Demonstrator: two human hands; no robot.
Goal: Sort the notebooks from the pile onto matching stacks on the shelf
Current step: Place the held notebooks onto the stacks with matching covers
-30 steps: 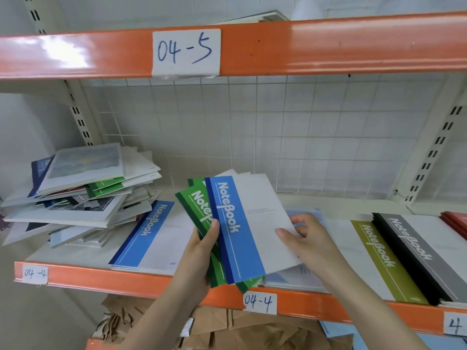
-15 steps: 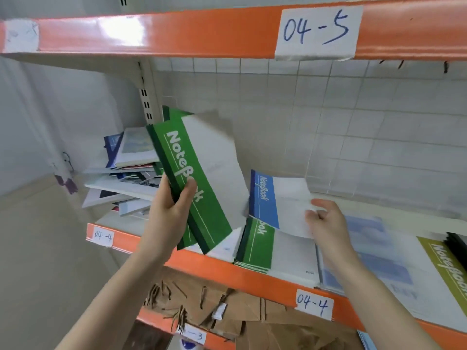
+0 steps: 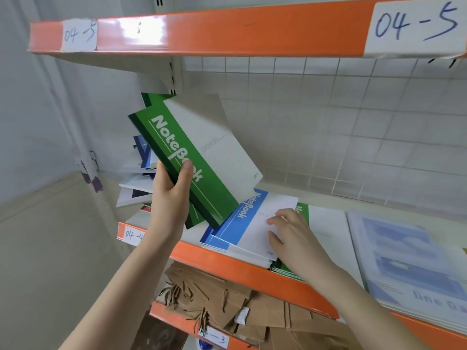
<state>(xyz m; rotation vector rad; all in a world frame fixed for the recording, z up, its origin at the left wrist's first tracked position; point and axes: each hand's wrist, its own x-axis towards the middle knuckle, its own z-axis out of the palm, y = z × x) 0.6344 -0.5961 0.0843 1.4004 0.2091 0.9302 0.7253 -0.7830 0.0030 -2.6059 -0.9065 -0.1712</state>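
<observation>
Green notebooks (image 3: 192, 157) clenched in left grip (image 3: 169, 198); right grip (image 3: 290, 236), released, presses blue notebook (image 3: 242, 223).

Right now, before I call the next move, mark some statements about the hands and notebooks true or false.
1. The left hand grips green notebooks, lifted and tilted above the shelf. True.
2. The right hand holds a pen. False: its fingers lie on the blue notebook.
3. The blue notebook lies on a stack at the shelf's front edge. True.
4. The shelf below is full of bottles. False: brown paper bags lie there.
5. The upper beam's label reads 04-5. True.
</observation>
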